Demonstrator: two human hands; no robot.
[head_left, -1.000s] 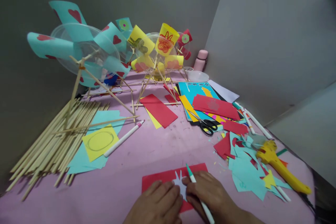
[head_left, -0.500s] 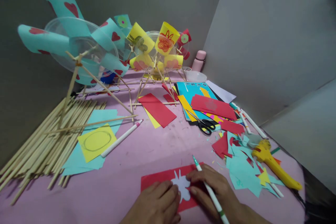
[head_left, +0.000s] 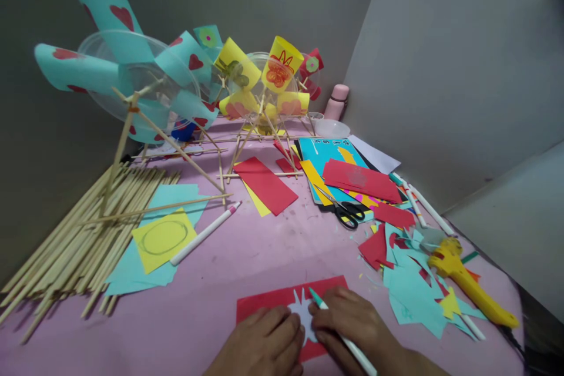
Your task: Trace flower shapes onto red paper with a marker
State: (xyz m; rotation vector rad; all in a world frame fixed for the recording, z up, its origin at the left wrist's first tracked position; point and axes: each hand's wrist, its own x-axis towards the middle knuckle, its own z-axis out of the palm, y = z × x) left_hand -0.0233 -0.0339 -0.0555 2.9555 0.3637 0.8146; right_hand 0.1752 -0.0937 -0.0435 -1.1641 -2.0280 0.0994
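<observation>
Red paper lies on the pink table at the front. On it rests a white butterfly-shaped paper cutout, partly covered by my hands. My left hand lies flat over the red paper, its fingertips on the cutout's left side. Between the fingers of my right hand is a white marker with a green tip, slanting up to the left. The tip is beside the upper right wing, near the antennae. Right fingertips rest at the cutout's right edge.
Paper-bladed pinwheels on stick stands fill the back. Bamboo sticks and a yellow square lie left. Scissors, red sheets, blue scraps and a yellow glue gun lie right; a pink bottle stands behind.
My right hand has lowered the marker's tip leftward, from above the red paper to the cutout's upper edge. The left hand has stayed almost in place. The view has shifted slightly.
</observation>
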